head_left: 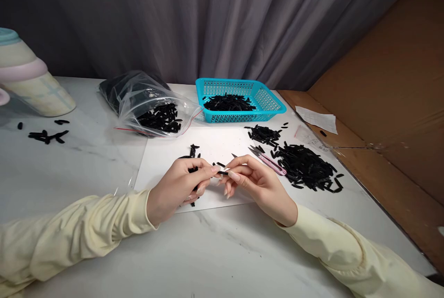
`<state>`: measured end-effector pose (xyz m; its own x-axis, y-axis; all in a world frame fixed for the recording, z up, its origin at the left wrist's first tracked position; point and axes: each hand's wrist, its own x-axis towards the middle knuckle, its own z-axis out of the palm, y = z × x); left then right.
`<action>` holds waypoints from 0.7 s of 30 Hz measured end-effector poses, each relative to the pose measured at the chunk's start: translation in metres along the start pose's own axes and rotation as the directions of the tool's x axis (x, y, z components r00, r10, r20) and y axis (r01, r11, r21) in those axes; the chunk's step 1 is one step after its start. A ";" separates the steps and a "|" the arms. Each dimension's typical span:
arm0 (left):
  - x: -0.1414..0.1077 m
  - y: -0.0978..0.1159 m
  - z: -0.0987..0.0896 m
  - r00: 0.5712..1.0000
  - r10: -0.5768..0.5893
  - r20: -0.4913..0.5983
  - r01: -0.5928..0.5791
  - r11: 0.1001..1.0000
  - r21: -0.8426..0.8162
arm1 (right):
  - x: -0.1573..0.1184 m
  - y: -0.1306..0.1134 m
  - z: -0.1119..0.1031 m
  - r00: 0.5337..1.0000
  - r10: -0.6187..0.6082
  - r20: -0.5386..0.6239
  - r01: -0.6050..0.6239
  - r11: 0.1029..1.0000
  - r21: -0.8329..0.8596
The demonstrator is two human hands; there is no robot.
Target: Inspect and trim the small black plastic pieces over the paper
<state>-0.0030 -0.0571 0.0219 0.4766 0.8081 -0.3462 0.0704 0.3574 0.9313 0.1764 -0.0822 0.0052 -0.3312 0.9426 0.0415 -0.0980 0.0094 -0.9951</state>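
Between the fingertips of both hands is a small, slim black piece (pixel 223 172), its kind too small to make out. My left hand (pixel 183 180) pinches its left end, and my right hand (pixel 258 182) grips the right end between thumb and finger. Both hands are over a white sheet (pixel 222 143). Loose black pieces (pixel 193 151) lie on the sheet behind and partly under my left hand. Just beyond my right hand are pink thread snips (pixel 268 160), blades pointing away to the left.
Black pieces fill a blue basket (pixel 243 116) and a clear zip bag (pixel 156 103) at the back. More form heaps (pixel 307 166) at the right, with a few (pixel 48 136) at the left. A tumbler (pixel 34 80) stands far left; cardboard (pixel 391 103) walls the right side.
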 end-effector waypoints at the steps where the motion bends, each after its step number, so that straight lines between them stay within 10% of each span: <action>1: 0.000 0.000 0.000 1.000 0.016 -0.004 -0.016 1.000 0.020 | 0.000 0.000 0.000 1.000 0.002 0.005 -0.002 1.000 -0.002; 21: -0.001 0.001 0.001 0.997 0.077 0.022 -0.078 0.994 0.072 | -0.002 -0.002 0.002 1.000 -0.023 -0.014 0.024 0.995 0.096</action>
<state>-0.0027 -0.0576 0.0229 0.5000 0.8224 -0.2712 0.0957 0.2588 0.9612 0.1757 -0.0849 0.0073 -0.3153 0.9469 0.0629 -0.1954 0.0001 -0.9807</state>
